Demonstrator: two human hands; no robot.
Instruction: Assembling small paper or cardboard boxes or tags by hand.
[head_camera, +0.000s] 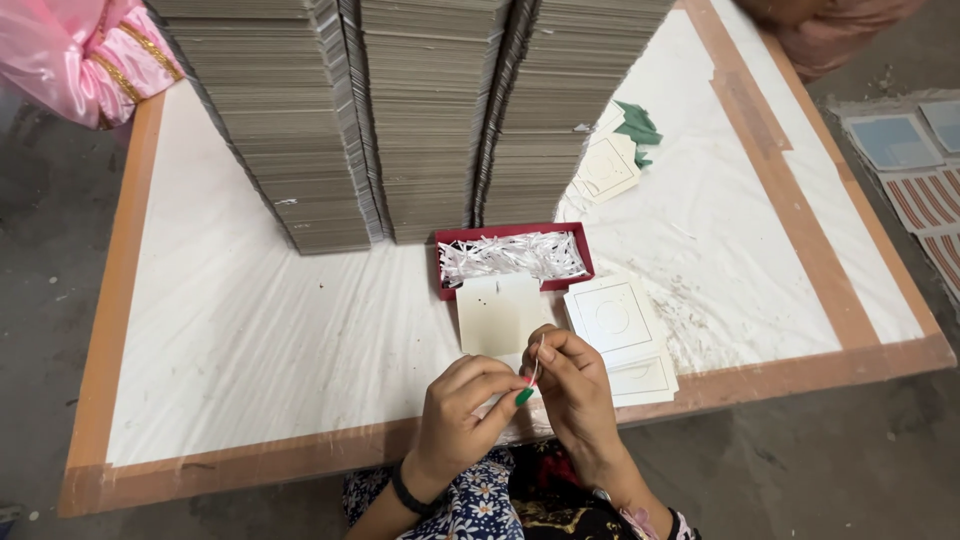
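While both hands (515, 385) pinch a green-tipped strip (530, 380) together, blank cards (500, 315) lie close on the table (250, 330) within reach

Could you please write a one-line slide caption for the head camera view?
Left hand and right hand pinch a small green-tipped piece over a white table, near a red tray and cardboard stacks.
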